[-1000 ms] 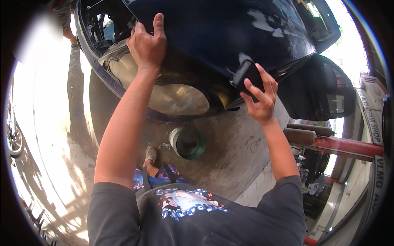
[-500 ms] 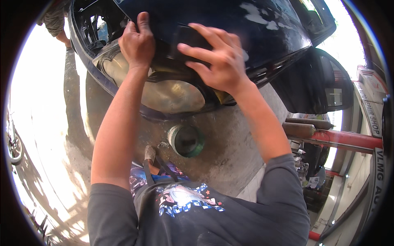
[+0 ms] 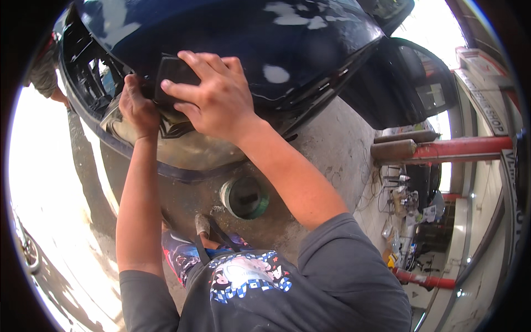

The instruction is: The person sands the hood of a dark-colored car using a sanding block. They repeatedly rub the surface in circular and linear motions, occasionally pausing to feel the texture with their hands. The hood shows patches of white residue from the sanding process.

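Upper left, the right hand [image 3: 220,99] grasps a black block [image 3: 172,71], seemingly for rubbing the hood [image 3: 221,33], wanting even pressure next; left hand [image 3: 141,114] grip unclear.

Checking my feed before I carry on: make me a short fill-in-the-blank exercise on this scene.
The block in the right hand is coloured ____.
The left hand is by the edge of the car hood, which is dark ____.
In the picture, the bucket is to the ____ of the thick red post.

Missing words: black; blue; left.

The block [image 3: 176,71] is black, the hood [image 3: 221,33] dark blue, pale-patched.
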Demonstrator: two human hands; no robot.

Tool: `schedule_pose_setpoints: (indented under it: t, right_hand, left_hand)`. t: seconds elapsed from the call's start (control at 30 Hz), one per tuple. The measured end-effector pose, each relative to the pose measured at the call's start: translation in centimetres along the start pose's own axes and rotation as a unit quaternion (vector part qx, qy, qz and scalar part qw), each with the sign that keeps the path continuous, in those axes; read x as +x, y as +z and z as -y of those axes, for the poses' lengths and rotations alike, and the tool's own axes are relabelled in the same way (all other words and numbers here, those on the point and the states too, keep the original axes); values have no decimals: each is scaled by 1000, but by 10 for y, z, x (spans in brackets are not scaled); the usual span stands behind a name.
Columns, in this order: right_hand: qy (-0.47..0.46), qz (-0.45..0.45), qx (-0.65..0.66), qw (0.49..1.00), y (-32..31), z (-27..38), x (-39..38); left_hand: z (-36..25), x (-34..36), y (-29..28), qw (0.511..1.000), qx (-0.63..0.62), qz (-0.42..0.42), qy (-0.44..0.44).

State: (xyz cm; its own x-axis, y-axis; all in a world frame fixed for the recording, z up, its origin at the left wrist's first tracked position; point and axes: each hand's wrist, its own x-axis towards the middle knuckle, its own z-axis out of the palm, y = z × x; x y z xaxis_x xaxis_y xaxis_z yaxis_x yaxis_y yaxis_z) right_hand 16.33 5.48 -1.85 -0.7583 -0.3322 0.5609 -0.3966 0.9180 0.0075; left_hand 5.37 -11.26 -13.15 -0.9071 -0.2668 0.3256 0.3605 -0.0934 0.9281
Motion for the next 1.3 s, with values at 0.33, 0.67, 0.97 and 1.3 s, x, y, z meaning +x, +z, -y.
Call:
schedule_pose_setpoints:
  t: [0.33, 0.67, 0.97, 1.3]
  right_hand:
    - [-27, 26, 4, 999, -32, -21, -3]
    - [-58, 111, -9, 992, -92, -100, -75]
    - [-62, 68, 6, 996, -82, -91, -69]
    - [-86, 71, -4, 994, -80, -83, -67]
  left_hand:
    - [5, -2, -3, 991, 89, 14, 99]
    - [13, -4, -10, 976, 170, 20, 136]
    - [17, -1, -11, 972, 188, 8, 143]
    - [16, -1, -10, 966, 207, 19, 154]
